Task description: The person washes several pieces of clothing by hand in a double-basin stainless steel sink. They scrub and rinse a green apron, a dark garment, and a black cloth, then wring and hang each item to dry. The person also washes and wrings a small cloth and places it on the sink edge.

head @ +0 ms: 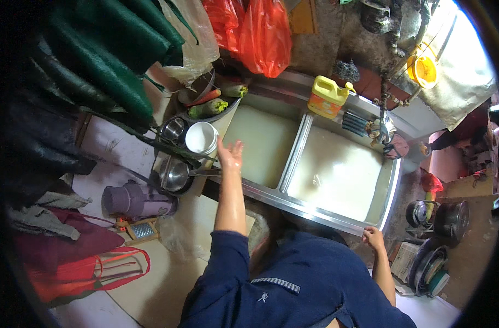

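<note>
My left hand (231,156) is stretched out over the near left corner of a stainless steel double sink (296,151). Its fingers are spread, and nothing lies in the palm. Right beside the thumb stands a stack of white bowls (201,138); whether they touch is unclear. A metal pan (176,175) sits below the bowls, its handle reaching behind my wrist. Cloudy whitish water (335,172) fills both basins. My right hand (373,238) is at the sink's front right edge with fingers loosely curled; its grip on the rim cannot be made out.
A yellow detergent jug (326,96) stands on the sink's back ledge, near a striped cloth (354,124) and the tap. Vegetables (208,107) fill a basin at left. Red plastic bags (263,39) hang above. Pots (451,223) stand at right.
</note>
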The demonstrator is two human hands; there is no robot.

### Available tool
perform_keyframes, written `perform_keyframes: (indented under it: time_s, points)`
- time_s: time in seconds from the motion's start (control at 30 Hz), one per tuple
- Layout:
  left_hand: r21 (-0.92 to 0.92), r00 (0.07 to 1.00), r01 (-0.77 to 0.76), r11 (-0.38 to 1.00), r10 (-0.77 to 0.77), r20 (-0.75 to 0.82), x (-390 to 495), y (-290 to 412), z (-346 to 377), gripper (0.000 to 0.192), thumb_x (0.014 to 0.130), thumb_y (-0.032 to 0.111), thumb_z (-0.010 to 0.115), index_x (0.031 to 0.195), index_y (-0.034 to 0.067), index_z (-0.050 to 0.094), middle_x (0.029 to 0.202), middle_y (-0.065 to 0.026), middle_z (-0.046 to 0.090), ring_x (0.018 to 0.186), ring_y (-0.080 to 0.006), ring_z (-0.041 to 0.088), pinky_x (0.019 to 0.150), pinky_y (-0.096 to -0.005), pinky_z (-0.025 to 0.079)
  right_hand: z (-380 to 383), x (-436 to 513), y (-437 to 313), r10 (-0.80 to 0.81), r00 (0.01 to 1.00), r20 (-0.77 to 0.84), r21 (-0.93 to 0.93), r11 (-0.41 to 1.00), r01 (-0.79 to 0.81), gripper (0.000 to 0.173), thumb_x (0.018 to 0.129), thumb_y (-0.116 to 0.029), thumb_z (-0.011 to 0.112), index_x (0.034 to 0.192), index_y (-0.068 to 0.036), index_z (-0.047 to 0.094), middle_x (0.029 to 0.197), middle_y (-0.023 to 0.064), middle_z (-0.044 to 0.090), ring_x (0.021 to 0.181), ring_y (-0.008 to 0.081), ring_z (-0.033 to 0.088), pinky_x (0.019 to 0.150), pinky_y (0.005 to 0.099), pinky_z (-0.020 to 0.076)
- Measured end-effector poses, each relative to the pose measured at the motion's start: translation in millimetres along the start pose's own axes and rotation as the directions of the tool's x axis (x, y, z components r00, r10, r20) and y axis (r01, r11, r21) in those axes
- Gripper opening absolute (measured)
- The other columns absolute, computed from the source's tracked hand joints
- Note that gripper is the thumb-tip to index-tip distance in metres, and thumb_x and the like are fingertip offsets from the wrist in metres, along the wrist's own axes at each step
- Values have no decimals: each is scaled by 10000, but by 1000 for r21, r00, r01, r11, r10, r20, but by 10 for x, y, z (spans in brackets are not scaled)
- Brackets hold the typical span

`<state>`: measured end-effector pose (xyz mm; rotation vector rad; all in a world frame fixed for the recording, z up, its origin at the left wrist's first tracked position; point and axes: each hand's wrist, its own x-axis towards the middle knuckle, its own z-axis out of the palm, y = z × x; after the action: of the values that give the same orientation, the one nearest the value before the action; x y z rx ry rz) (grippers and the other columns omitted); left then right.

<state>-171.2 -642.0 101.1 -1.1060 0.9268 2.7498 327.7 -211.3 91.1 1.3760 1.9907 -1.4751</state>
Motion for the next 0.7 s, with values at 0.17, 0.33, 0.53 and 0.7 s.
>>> perform_keyframes:
  time_s: [0.17, 0.33, 0.53, 0.7]
  points:
    - [-156, 980, -58, 986, 26, -198, 859, 418, -46, 705, 942, 515, 527, 1526, 168, 340, 1564, -112, 333, 1335, -441, 415, 1043, -646, 412, -111, -185, 316, 64, 998, -13, 123, 991, -62, 280, 910, -72, 637, 1146, 78, 631, 778, 105, 671, 573, 131, 604, 506, 279, 498]
    - [-306, 996, -33, 952, 5, -91, 1378, 430, -306, 427, 998, 157, 374, 1358, -42, 490, 1371, -195, 517, 1209, -442, 541, 968, -534, 574, -174, -354, 708, 130, 989, -68, 156, 981, -118, 264, 899, -52, 633, 1131, 73, 632, 769, 107, 674, 574, 151, 617, 520, 295, 502]
    - [-49, 958, -281, 958, 277, -76, 752, 127, -371, 483, 935, 20, 508, 1405, -39, 413, 1385, -207, 475, 1174, -405, 568, 962, -496, 581, -131, -402, 888, 241, 969, -46, 194, 954, -228, 207, 908, -44, 624, 1084, 62, 647, 757, 123, 669, 596, 193, 645, 524, 318, 523]
    - [209, 878, -478, 853, 468, 99, -326, 97, 9, 684, 916, 83, 604, 1526, 72, 294, 1476, -146, 427, 1304, -321, 487, 999, -488, 482, -145, -174, 675, 124, 992, -12, 79, 989, -123, 200, 909, -48, 620, 1069, 68, 649, 742, 115, 667, 586, 175, 633, 510, 313, 520]
